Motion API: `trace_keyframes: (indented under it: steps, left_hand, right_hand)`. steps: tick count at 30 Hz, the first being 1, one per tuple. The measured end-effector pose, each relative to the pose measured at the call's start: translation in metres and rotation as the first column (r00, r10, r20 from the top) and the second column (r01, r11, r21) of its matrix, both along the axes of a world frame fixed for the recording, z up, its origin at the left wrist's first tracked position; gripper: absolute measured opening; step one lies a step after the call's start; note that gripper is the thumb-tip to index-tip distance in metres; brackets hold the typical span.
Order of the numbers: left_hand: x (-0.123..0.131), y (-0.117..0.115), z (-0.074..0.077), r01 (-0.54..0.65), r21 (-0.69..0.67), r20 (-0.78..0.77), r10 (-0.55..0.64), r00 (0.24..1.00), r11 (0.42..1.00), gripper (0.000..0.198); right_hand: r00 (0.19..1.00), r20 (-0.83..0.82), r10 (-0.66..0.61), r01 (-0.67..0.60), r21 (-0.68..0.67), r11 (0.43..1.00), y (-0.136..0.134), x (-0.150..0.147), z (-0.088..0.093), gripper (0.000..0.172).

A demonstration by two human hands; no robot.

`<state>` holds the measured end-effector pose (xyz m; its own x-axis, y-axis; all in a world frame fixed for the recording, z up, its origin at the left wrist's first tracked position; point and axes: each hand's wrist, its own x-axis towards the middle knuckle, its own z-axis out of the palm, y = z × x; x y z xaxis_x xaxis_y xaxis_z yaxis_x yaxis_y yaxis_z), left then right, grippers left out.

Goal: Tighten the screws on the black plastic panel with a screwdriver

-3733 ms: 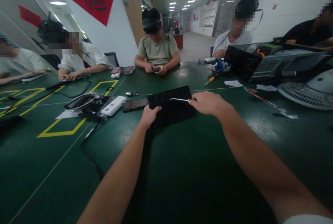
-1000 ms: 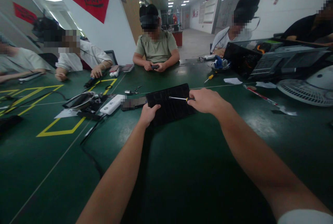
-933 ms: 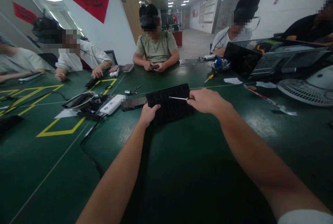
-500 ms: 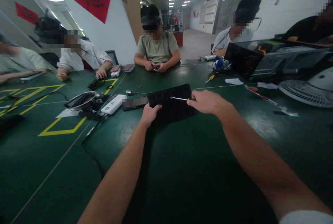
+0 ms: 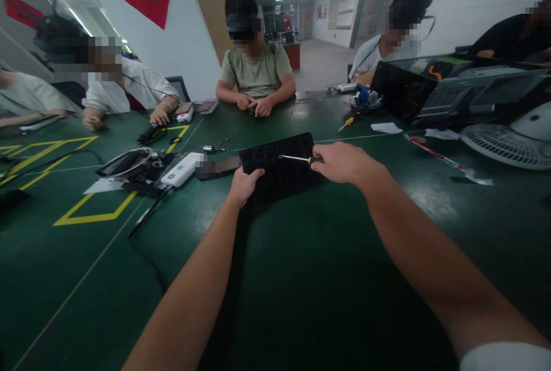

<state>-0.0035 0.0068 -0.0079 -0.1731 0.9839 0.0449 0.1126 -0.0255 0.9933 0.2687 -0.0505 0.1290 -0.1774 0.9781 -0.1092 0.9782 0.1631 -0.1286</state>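
Green table (image 5: 301, 279) bears a black panel (image 5: 279, 167); left hand (image 5: 243, 185) grips its edge; right hand (image 5: 342, 162) hides the screwdriver (image 5: 295, 158) handle.

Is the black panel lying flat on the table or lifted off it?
Flat: the black panel rests face-down on the green table, left hand on its near-left corner.

A white fan (image 5: 508, 144) rests on the green table (image 5: 301, 256).

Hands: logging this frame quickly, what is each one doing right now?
Left hand: closed on the near left corner of the black panel.
Right hand: closed around a screwdriver, tip over the panel.
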Motion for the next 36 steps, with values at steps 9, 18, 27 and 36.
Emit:
trace_keyframes:
  steps: [9, 18, 27, 36]
  left_hand:
    - [0.0014, -0.0029, 0.0035, 0.002, -0.001, -0.009, -0.002, 1.000, 1.000, 0.036]
    - [0.0003, -0.0014, 0.0011, -0.006, -0.012, 0.006, 0.006, 1.000, 1.000, 0.039]
    - [-0.0003, -0.0015, 0.0007, 0.010, -0.010, 0.025, -0.009, 1.000, 1.000, 0.038]
    - [0.0001, -0.0021, 0.0022, 0.008, -0.015, 0.007, -0.008, 1.000, 1.000, 0.038]
  right_hand:
    - [1.000, -0.005, 0.000, 0.000, -0.014, 1.000, 0.0004, 0.0006, 0.0012, 0.032]
    - [1.000, -0.001, 0.001, -0.001, -0.023, 1.000, 0.0010, 0.0007, 0.0011, 0.035]
    - [1.000, -0.013, -0.008, 0.008, -0.049, 0.999, -0.0003, -0.0005, 0.0027, 0.045]
    - [1.000, -0.030, -0.005, 0.006, 0.057, 0.998, -0.0022, 0.0022, -0.0004, 0.030]
